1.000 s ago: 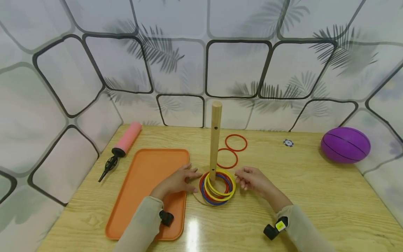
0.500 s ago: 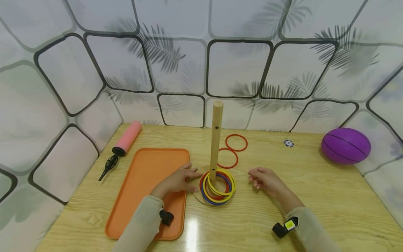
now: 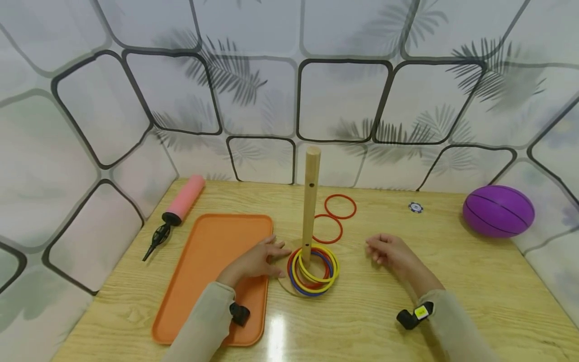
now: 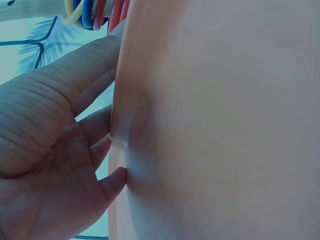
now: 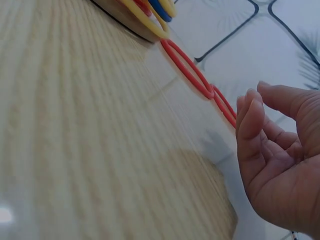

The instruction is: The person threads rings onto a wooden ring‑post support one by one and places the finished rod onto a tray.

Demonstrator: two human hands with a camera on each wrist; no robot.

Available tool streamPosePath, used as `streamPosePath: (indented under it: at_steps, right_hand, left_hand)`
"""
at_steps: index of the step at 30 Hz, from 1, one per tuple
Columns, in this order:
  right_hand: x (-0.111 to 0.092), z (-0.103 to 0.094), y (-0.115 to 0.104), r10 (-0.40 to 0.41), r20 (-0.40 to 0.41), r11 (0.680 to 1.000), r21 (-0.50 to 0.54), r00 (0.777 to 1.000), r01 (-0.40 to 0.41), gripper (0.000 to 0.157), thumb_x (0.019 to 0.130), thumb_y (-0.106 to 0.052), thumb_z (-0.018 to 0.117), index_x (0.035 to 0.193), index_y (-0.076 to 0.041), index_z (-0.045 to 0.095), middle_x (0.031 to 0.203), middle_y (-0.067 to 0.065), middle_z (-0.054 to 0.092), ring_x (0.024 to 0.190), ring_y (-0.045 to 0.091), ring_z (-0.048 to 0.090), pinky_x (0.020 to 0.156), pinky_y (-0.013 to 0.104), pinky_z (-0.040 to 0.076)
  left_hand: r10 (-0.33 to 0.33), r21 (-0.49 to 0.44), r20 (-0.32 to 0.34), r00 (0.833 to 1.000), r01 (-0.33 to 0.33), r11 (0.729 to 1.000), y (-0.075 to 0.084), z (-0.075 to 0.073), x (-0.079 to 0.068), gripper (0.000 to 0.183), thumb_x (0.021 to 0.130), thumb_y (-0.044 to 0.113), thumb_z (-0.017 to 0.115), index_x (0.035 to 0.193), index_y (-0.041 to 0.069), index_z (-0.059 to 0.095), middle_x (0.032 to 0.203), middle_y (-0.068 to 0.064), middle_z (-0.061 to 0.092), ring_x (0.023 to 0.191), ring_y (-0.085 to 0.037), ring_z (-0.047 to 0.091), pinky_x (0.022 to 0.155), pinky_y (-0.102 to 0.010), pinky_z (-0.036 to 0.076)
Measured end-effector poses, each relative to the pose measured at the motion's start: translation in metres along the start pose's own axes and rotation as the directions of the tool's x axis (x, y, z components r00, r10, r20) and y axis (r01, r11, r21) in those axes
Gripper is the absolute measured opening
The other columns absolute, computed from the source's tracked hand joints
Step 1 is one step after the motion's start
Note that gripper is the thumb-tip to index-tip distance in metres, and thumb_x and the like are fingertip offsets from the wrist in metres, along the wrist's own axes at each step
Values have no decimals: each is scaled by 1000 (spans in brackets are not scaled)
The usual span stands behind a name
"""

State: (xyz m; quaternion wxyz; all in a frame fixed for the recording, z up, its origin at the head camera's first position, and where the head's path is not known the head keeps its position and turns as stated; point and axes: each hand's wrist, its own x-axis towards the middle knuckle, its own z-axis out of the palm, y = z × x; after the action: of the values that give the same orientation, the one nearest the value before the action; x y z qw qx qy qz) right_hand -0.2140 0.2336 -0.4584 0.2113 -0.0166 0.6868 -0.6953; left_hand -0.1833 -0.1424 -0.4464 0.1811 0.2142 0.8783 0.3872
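Observation:
A wooden peg [image 3: 312, 201] stands upright on a round base [image 3: 286, 286] in the middle of the table. Several yellow [image 3: 335, 264], blue and red rings lie stacked around its foot. Just left of the stack, my left hand [image 3: 255, 259] reaches over the right edge of the orange tray [image 3: 212, 231], fingers spread and holding nothing. In the left wrist view, its little finger [image 4: 115, 182] is right at the tray's edge. My right hand [image 3: 391, 251] hovers to the right of the stack, fingers loosely bent with nothing between them, as the right wrist view also shows [image 5: 280, 155].
Two red rings [image 3: 340, 206] lie flat behind the peg, to its right. A pink hand pump [image 3: 186, 198] lies at the far left. At the back right are a poker chip [image 3: 415, 207] and a purple ball [image 3: 498, 211]. A patterned wall [image 3: 344, 100] encloses the table's back and sides.
My right hand has moved away from the ring stack, to the right. The left hand, the rings and the peg stay where they were.

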Motion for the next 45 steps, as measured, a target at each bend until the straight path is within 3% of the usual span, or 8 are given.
streamPosePath:
  at_steps: [8, 22, 26, 31, 34, 38, 45]
  right_hand:
    - [24, -1, -6, -13, -41, 991, -137, 999, 7, 23, 94, -25, 60, 100, -2, 58, 78, -1, 58, 62, 7, 56, 56, 20, 50]
    - [70, 31, -10, -35, -74, 969, -247, 997, 15, 34, 90, -24, 67, 109, 3, 59, 78, 1, 59, 58, 9, 54, 50, 21, 48]
    - [74, 35, -9, -61, -98, 959, -283, 993, 31, 29, 89, -25, 68, 104, -1, 60, 78, 0, 58, 54, 9, 49, 48, 21, 45]
    - [80, 40, -7, -84, -130, 950, -310, 988, 40, 21, 87, -18, 69, 97, -2, 62, 62, -2, 52, 45, 7, 40, 42, 20, 37]
    - [84, 43, -6, -80, -195, 930, -367, 977, 3, 22, 85, -19, 71, 96, -2, 63, 58, -4, 50, 43, 7, 37, 41, 21, 33]
    - [86, 48, -6, -84, -281, 892, -450, 956, -54, 24, 83, -24, 74, 92, -3, 64, 67, -3, 55, 45, 8, 38, 42, 24, 34]
    - [86, 51, -7, -120, -347, 828, -552, 930, -99, 22, 82, -26, 72, 84, -4, 66, 64, -2, 54, 45, 10, 41, 44, 24, 36]
  left_hand:
    - [1, 11, 5, 1000, -1, 1000, -1, 1, -1, 59, 78, 21, 78, 133, 15, 58, 146, -10, 40, 144, -30, 7, 112, -54, 16]
    - [18, 10, 0, 1000, -18, 1000, 0, 2, -1, 59, 78, 21, 78, 133, 13, 57, 146, -12, 40, 144, -31, 8, 112, -54, 15]
    - [12, 13, -2, 1000, -12, 1000, -1, 2, -1, 59, 78, 21, 78, 133, 14, 58, 146, -11, 40, 144, -31, 8, 113, -53, 16]
    - [7, 8, -7, 1000, -7, 1000, -4, 0, -1, 59, 78, 21, 78, 133, 14, 58, 146, -10, 40, 144, -30, 8, 112, -53, 16]
    - [9, 21, -8, 1000, -9, 1000, -5, -1, 1, 60, 77, 21, 78, 133, 15, 57, 147, -9, 39, 144, -30, 8, 112, -53, 17]
    - [14, 27, -4, 1000, -14, 1000, -5, -1, 1, 60, 77, 21, 79, 133, 15, 57, 147, -10, 39, 144, -31, 8, 112, -54, 16]
    - [30, 14, -5, 1000, -30, 999, -2, 0, 1, 59, 77, 20, 79, 132, 12, 58, 145, -13, 40, 144, -33, 8, 112, -55, 15]
